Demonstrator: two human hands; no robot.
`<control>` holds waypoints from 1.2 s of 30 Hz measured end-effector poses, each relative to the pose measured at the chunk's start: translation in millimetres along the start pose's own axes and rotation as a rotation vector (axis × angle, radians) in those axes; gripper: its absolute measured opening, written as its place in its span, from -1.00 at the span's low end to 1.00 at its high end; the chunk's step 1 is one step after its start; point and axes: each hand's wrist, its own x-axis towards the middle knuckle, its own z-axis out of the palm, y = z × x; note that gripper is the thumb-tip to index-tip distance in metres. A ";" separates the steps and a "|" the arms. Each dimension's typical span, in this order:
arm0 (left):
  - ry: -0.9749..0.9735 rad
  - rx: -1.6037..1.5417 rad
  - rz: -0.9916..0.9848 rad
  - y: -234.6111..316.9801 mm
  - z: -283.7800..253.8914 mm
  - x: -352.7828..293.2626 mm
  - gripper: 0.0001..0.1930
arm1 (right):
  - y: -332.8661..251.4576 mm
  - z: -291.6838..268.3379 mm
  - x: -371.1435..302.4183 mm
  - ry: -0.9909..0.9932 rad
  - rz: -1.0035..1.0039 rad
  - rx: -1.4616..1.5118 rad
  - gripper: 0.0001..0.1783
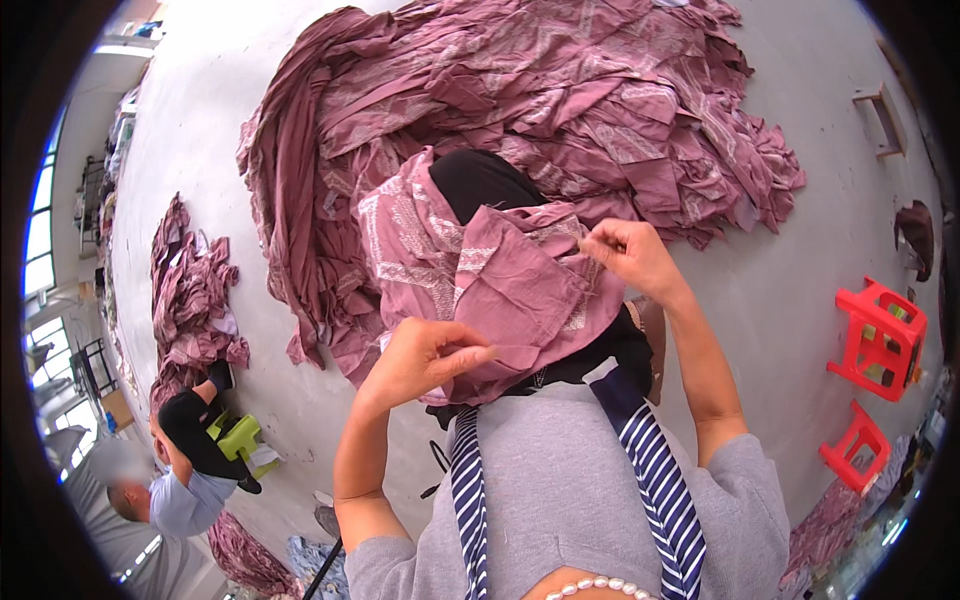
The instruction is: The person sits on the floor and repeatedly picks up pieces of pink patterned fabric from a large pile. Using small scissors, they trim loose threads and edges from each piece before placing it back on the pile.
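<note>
Across my lap lies a dusty-pink garment (515,290) with white patterned bands, crumpled and partly folded over. My left hand (425,358) is at its near left side, with thumb and index finger pinched together over the cloth. At the upper right edge of the garment, my right hand (632,258) pinches with its fingertips close to the fabric. Whatever sits between the fingertips of either hand is too small to make out. A black-clad knee (485,183) shows beyond the cloth.
A big heap of matching pink garments (530,90) spreads over the grey floor ahead. Another pink pile (190,300) lies left, beside a person (190,470) seated on a green stool (238,438). Red plastic stools (880,335) stand at right, near a small wooden frame (880,120).
</note>
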 end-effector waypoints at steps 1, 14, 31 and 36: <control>0.059 0.025 0.000 5.1 4.3 4.9 -0.79 | -1.6 -1.5 -9.2 -0.016 0.001 -0.043 -0.66; 0.540 0.630 0.395 1.4 92.2 82.5 -0.65 | 17.7 11.0 -39.6 -0.096 0.132 0.332 -0.80; 0.679 0.119 0.470 -1.9 76.4 74.6 -0.82 | -9.0 -2.7 -37.0 0.136 -0.145 -0.163 -0.72; 0.662 0.011 0.369 -2.1 73.2 72.4 -0.86 | -19.8 4.9 -37.3 0.148 -0.358 -0.322 -0.71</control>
